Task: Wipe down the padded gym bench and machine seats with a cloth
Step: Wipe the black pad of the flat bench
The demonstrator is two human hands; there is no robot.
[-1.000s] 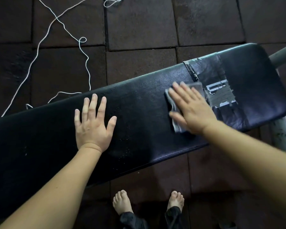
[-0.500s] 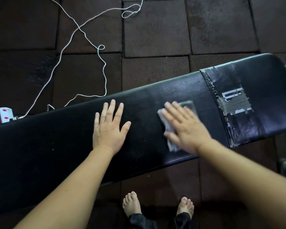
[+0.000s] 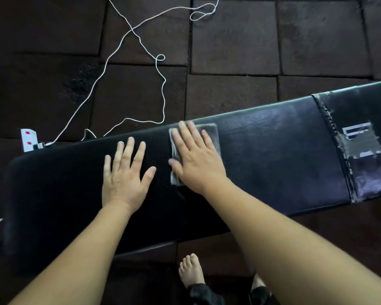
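A long black padded bench (image 3: 273, 155) runs across the view, with worn, taped patches near its right end. A folded grey cloth (image 3: 211, 133) lies on the pad near the middle. My right hand (image 3: 196, 161) presses flat on the cloth with straight, spread fingers and covers most of it. Just to its left, my left hand (image 3: 125, 175) rests flat on the bare pad, fingers spread, holding nothing.
A white cord (image 3: 123, 40) loops over the dark rubber floor tiles (image 3: 235, 40) behind the bench and runs to a white power strip (image 3: 29, 139) at the left. My bare feet (image 3: 190, 271) stand on the floor in front of the bench.
My right hand has slid the cloth leftward along the pad, away from the taped patch and close to my left hand. The view has shifted left, showing the bench's left end.
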